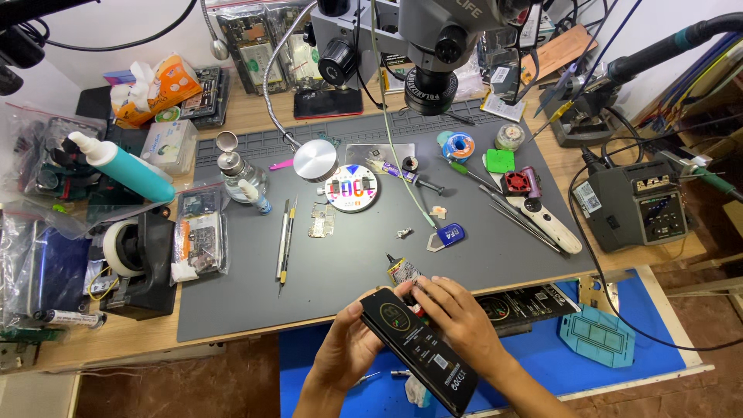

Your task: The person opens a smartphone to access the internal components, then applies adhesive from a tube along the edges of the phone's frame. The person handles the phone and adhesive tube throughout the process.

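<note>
You are holding a black smartphone [418,348] at the lower middle of the view, at 6 o'clock from the microscope head [433,46], just past the near edge of the grey work mat [348,263]. Your left hand [344,352] is cradling the phone from underneath, thumb wrapped over its upper left edge, fingers hidden behind the body. Your right hand [457,317] is lying across the phone's upper right side with the fingers pressing flat on its back; it is closed on nothing else that shows. The phone is tilting diagonally, its top toward 11 o'clock and its bottom toward 5 o'clock.

Right at 12 o'clock from your right fingertips a small glue tube [402,269] is lying on the mat, almost touching them. Further on, at 1 o'clock, a blue pick [449,234] is resting, and a tiny metal part [403,232] is sitting just left of it. At 11 o'clock a pair of tweezers [285,240] is lying lengthwise beside a bare circuit board [321,220], with a round white disc [350,188] beyond them. At 3 o'clock from the phone a dark flat panel [526,306] is jutting off the mat's edge, close to your right wrist.
</note>
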